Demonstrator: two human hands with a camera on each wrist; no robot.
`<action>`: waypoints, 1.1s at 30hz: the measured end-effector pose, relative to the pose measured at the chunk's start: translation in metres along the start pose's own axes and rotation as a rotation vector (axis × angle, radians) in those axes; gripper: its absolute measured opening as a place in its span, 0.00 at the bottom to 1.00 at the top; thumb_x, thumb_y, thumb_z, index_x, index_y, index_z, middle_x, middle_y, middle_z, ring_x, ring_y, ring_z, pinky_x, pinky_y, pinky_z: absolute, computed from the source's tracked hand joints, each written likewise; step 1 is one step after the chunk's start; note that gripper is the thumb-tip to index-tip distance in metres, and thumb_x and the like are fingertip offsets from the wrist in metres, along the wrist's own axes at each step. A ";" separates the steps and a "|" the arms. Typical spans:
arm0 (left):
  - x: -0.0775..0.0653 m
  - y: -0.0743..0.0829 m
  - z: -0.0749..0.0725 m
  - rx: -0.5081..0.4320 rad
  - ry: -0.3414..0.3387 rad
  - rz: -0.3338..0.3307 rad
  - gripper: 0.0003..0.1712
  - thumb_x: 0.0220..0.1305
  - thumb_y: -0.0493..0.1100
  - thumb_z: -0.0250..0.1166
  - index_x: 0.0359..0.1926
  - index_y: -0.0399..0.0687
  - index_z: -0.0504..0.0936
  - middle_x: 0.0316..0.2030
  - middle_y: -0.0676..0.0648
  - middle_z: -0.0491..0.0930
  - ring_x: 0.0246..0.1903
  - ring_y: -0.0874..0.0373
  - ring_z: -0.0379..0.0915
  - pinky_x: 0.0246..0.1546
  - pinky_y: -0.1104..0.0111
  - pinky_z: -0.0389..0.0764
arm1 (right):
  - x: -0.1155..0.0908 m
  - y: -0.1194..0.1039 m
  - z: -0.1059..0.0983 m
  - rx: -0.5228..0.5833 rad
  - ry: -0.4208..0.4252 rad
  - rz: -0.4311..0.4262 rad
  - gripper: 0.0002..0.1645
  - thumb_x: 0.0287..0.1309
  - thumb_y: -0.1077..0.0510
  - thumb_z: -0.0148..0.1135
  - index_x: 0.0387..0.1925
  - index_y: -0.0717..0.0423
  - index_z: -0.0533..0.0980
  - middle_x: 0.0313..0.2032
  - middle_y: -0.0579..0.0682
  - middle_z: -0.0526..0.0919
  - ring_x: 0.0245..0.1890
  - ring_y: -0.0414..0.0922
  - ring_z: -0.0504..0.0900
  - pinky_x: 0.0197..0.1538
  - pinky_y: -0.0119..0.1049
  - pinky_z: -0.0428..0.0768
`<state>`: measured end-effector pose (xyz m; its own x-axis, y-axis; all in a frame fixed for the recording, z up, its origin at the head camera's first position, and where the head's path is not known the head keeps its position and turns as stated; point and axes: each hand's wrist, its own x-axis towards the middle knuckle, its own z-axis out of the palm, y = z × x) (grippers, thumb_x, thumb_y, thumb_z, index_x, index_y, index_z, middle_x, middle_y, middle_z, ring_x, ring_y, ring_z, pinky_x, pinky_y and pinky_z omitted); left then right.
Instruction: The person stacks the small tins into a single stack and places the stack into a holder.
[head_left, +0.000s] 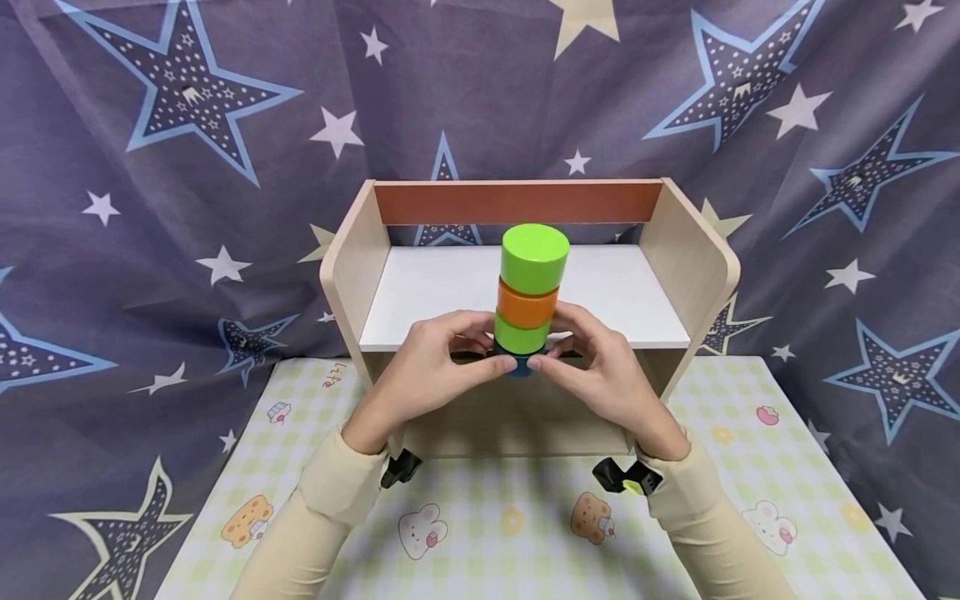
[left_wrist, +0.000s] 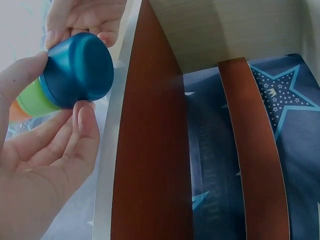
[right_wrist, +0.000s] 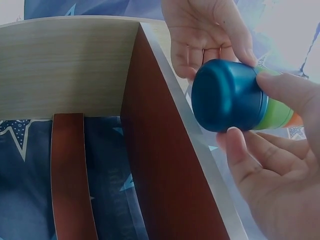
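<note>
A column of stacked cups is held upright between both hands, in front of the shelf. At its top is a tall light green cup (head_left: 534,260), then an orange cup (head_left: 527,306), a second light green cup (head_left: 521,335) and a dark blue cup (left_wrist: 82,70) at the bottom. My left hand (head_left: 438,362) grips the blue cup from the left, thumb at the front. From the right my right hand (head_left: 603,371) grips the same cup, its thumb close to the other thumb. Both wrist views show the blue cup's smooth rounded base, with fingers around its sides.
Behind the hands stands a small wooden shelf unit (head_left: 345,250) with a white upper board (head_left: 442,287) and a reddish-brown back rail (head_left: 517,202). It rests on a green checked tablecloth (head_left: 480,517). A star-patterned curtain (head_left: 285,167) hangs behind and on both sides.
</note>
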<state>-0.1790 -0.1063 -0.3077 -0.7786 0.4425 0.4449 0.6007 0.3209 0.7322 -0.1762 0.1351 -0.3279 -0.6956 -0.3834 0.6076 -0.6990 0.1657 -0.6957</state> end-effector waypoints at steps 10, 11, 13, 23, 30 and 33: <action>0.004 0.000 -0.001 -0.012 0.006 -0.017 0.27 0.59 0.54 0.75 0.58 0.53 0.83 0.50 0.58 0.82 0.42 0.62 0.80 0.48 0.67 0.82 | 0.004 0.001 -0.001 0.023 0.016 0.012 0.39 0.56 0.70 0.71 0.68 0.51 0.70 0.54 0.48 0.82 0.46 0.49 0.82 0.43 0.37 0.83; 0.004 0.000 -0.001 -0.017 0.004 -0.018 0.27 0.59 0.54 0.75 0.58 0.53 0.82 0.50 0.57 0.82 0.42 0.62 0.80 0.48 0.67 0.82 | 0.004 0.001 -0.001 0.024 0.018 0.016 0.39 0.56 0.70 0.71 0.68 0.51 0.70 0.54 0.48 0.82 0.46 0.49 0.82 0.43 0.37 0.83; 0.005 0.000 -0.001 -0.026 0.003 -0.019 0.27 0.59 0.53 0.75 0.58 0.52 0.82 0.50 0.57 0.82 0.42 0.61 0.80 0.48 0.67 0.82 | 0.005 0.001 -0.001 0.025 0.022 0.021 0.39 0.56 0.70 0.71 0.68 0.52 0.70 0.54 0.48 0.82 0.45 0.49 0.82 0.43 0.37 0.83; 0.008 -0.005 0.000 -0.048 0.013 -0.035 0.26 0.60 0.50 0.75 0.58 0.51 0.82 0.50 0.56 0.82 0.42 0.61 0.81 0.48 0.68 0.82 | 0.007 0.001 0.001 0.037 0.037 0.050 0.39 0.58 0.69 0.70 0.69 0.52 0.69 0.57 0.50 0.81 0.47 0.48 0.81 0.43 0.37 0.84; 0.009 -0.007 0.001 -0.033 0.025 -0.070 0.27 0.61 0.53 0.74 0.60 0.53 0.81 0.51 0.57 0.82 0.43 0.62 0.81 0.49 0.67 0.81 | 0.008 0.002 0.004 0.010 0.065 0.082 0.37 0.59 0.66 0.71 0.69 0.51 0.69 0.56 0.50 0.81 0.44 0.45 0.83 0.42 0.36 0.84; 0.011 -0.008 0.001 -0.029 0.037 -0.081 0.27 0.61 0.53 0.73 0.60 0.53 0.81 0.51 0.57 0.82 0.43 0.62 0.81 0.49 0.66 0.81 | 0.009 0.003 0.005 -0.012 0.082 0.092 0.37 0.60 0.64 0.71 0.69 0.50 0.70 0.56 0.50 0.81 0.46 0.44 0.83 0.42 0.35 0.84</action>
<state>-0.1920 -0.1034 -0.3096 -0.8312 0.3846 0.4016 0.5301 0.3299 0.7811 -0.1836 0.1276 -0.3262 -0.7679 -0.2901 0.5711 -0.6331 0.2080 -0.7456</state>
